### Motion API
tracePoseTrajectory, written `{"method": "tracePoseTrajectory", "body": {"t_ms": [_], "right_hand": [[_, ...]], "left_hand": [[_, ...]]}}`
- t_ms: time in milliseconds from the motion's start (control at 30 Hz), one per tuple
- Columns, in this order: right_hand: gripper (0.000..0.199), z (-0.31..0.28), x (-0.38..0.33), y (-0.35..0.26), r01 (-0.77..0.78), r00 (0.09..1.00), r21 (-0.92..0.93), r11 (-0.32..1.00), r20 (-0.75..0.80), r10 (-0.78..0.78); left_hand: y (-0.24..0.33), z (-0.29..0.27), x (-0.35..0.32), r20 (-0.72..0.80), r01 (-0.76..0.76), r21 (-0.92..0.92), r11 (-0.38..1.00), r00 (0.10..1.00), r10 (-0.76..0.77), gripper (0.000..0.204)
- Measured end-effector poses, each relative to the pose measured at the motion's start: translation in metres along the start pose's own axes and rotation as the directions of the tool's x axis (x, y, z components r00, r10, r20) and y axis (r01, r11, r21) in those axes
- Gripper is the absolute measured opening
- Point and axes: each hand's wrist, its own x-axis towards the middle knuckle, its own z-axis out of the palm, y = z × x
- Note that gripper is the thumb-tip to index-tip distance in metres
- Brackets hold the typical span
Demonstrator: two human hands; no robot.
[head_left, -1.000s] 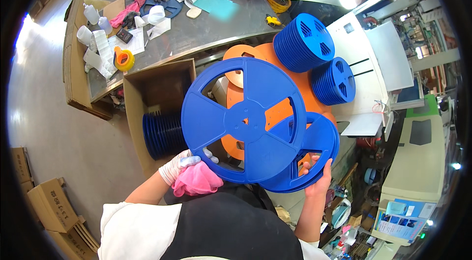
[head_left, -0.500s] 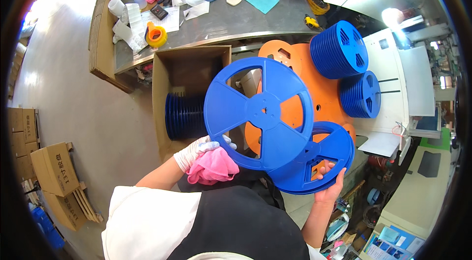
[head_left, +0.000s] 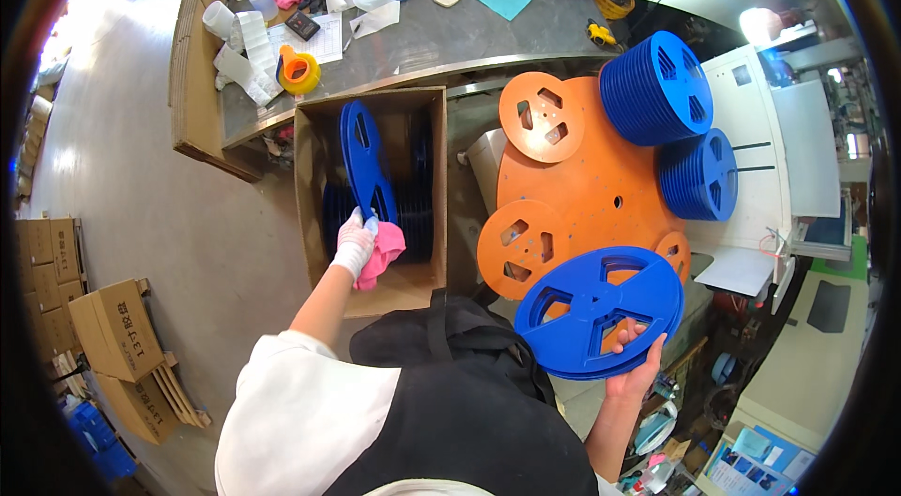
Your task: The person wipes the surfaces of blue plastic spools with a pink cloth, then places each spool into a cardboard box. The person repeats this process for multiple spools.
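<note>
My gloved left hand (head_left: 357, 241) is closed on the lower edge of a blue reel (head_left: 363, 153), which stands tilted on edge inside the open cardboard box (head_left: 305, 186). A pink cloth (head_left: 383, 257) is bunched in the same hand. Other dark blue reels (head_left: 413, 219) stand on edge in a row in the box. At the right, my bare right hand (head_left: 633, 360) grips a small stack of blue reels (head_left: 601, 313) by its edge, fingers through an opening. That stack is held near the front of the orange round table (head_left: 591, 186).
Two stacks of blue reels (head_left: 657, 88) stand at the orange table's far right, and smaller orange discs (head_left: 542, 118) sit around it. Beyond the box is a metal workbench (head_left: 413, 41) with yellow tape (head_left: 298, 73), bottles and papers. Closed cartons (head_left: 114, 332) lie at the left.
My left hand has carried one blue reel from in front of me leftward and into the box, turning it on edge. The right hand still holds its stack, nearly in place.
</note>
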Motion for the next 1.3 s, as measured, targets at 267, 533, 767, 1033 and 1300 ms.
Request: {"method": "tracePoseTrajectory", "body": {"t_ms": [267, 533, 767, 1033, 1300], "right_hand": [[0.048, 0.000, -0.009, -0.002, 0.009, 1.000, -0.015, 1.000, -0.021, -0.009], [0.049, -0.005, -0.016, -0.002, 0.028, 0.999, -0.008, 1.000, -0.045, -0.029], [0.050, -0.005, -0.015, -0.001, 0.050, 0.991, 0.160, 0.986, 0.115, -0.068], [0.046, -0.013, -0.015, -0.010, -0.070, 0.877, 0.442, 0.894, 0.454, -0.155], [0.044, -0.001, -0.018, -0.012, -0.213, 0.783, 0.473, 0.855, 0.606, -0.141]], "left_hand": [[-0.021, 0.081, 0.035, 0.123, 0.153, 0.096, 0.983, 0.979, -0.165, 0.030], [-0.025, 0.091, 0.030, 0.241, 0.168, 0.213, 0.962, 0.946, -0.219, 0.050], [-0.010, 0.062, 0.013, 0.298, 0.346, -0.179, 0.921, 0.911, -0.285, 0.078], [0.041, 0.014, -0.017, 0.569, 0.543, -0.624, 0.562, 0.809, -0.150, 0.058], [0.101, -0.001, -0.024, 0.399, 0.244, -0.731, 0.637, 0.911, 0.109, 0.067]]}}
